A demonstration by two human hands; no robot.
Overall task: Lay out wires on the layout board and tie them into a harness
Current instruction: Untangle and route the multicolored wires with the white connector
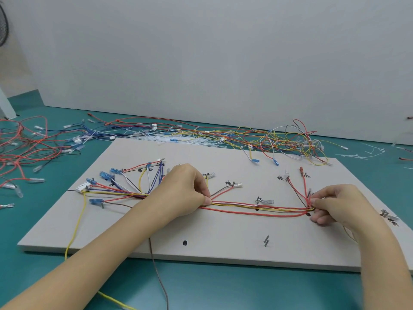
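On the layout board (pixel 223 231), your 2 hands, left hand (pixel 186 190) and right hand (pixel 335 203), pinch the laid-out wire bundle (pixel 257 208) well apart; tying looks still undone.

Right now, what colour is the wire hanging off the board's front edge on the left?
Yellow wire, seen best in the head view.

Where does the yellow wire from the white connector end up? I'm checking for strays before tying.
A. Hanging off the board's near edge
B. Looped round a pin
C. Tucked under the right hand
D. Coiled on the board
A: from the white connector the yellow wire runs down across the layout board and drops over its near edge.
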